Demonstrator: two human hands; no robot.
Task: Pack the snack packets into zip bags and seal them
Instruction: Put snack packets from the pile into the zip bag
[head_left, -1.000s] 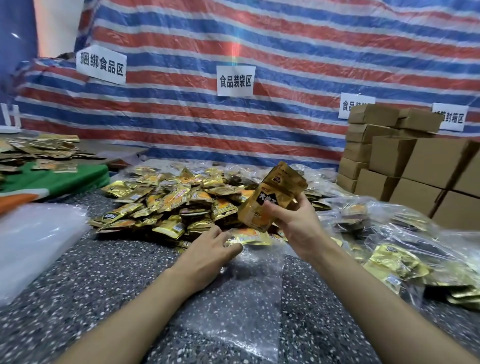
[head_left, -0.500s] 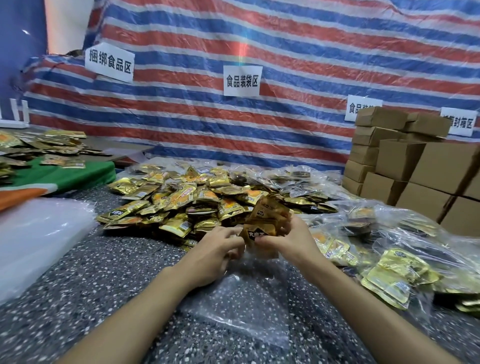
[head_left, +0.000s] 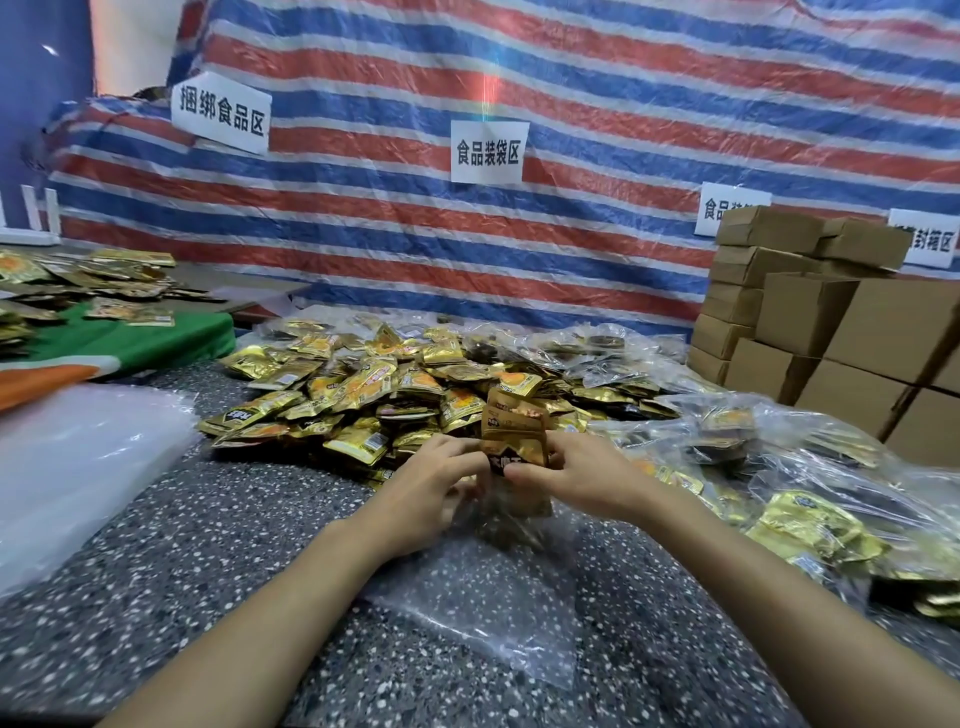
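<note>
A clear zip bag (head_left: 483, 592) lies flat on the speckled table (head_left: 182, 571) in front of me, its mouth at the far end. My right hand (head_left: 576, 475) grips a small stack of gold snack packets (head_left: 514, 431), whose lower ends sit inside the bag's mouth. My left hand (head_left: 434, 491) pinches the bag's opening beside the packets. Behind my hands spreads a big heap of loose gold packets (head_left: 363, 384).
Filled clear bags of packets (head_left: 810, 519) pile up on the right. Stacked cardboard boxes (head_left: 841, 332) stand at the back right. A stack of empty clear bags (head_left: 67, 467) lies at the left, near a green and orange cloth (head_left: 130, 343) with more packets. A striped tarp (head_left: 519, 234) forms the back wall.
My right hand has brought the packets down from mid-air to the bag's mouth and pushed them partly in. My left hand has lifted the bag's opening around them.
</note>
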